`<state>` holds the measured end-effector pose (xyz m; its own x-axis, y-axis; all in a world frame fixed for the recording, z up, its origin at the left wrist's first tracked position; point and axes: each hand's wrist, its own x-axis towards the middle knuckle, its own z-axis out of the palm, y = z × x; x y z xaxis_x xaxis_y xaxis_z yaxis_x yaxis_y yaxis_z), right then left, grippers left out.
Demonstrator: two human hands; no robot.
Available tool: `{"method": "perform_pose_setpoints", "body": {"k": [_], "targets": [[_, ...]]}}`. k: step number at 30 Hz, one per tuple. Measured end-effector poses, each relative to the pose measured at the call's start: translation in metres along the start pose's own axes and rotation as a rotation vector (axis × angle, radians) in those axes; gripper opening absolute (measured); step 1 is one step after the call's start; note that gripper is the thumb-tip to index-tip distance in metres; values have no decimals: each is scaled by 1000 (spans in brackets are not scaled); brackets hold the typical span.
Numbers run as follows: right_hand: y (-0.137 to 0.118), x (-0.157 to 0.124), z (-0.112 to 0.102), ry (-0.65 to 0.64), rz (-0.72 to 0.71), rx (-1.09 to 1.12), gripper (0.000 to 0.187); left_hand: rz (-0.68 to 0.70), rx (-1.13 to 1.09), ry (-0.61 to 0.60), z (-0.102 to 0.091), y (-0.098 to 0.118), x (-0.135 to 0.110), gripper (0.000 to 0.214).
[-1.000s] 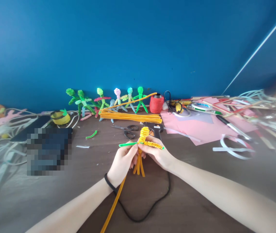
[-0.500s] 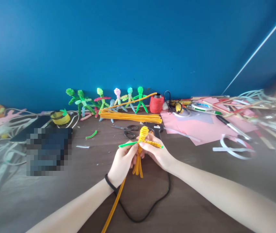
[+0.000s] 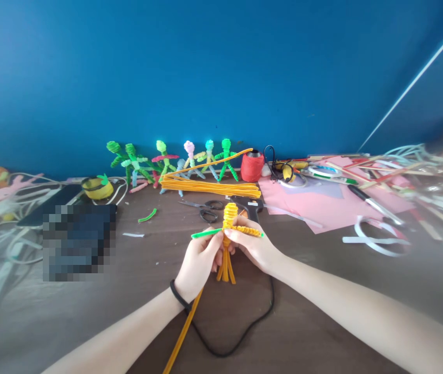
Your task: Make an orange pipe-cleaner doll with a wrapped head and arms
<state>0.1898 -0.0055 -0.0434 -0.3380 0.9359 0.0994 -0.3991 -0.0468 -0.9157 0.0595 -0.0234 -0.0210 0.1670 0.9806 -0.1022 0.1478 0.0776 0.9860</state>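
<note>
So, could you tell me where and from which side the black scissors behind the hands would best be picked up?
Probably by the looped handles of the black scissors, coming from above. They lie flat and closed on the table, blades pointing left and loops at the right end. The left hand and right hand, holding the yellow figure, sit in front, so the front approach is crowded.

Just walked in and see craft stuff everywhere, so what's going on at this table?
A person holds a half-made yellow pipe-cleaner figure upright over the table with both hands. The left hand pinches its green crossbar; the right hand grips the side already wrapped in yellow. Finished figures line the blue wall, with orange pipe cleaners and scissors in front.
</note>
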Motion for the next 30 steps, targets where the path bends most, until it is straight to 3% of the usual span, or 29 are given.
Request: {"method": "perform_pose_setpoints", "body": {"k": [6,12,23,30], "targets": [[2,0,-1,7,-18,-38,13,3,53,10,0,-1,0,32],[4,2,-3,9,-19,-43,12,0,122,-53,-4,1,1,34],[4,2,-2,32,44,27,13,-4,68,-120,-7,2,1,26],[3,1,-2,19,66,77,14,20,8,-92,-4,1,-1,23]]}}
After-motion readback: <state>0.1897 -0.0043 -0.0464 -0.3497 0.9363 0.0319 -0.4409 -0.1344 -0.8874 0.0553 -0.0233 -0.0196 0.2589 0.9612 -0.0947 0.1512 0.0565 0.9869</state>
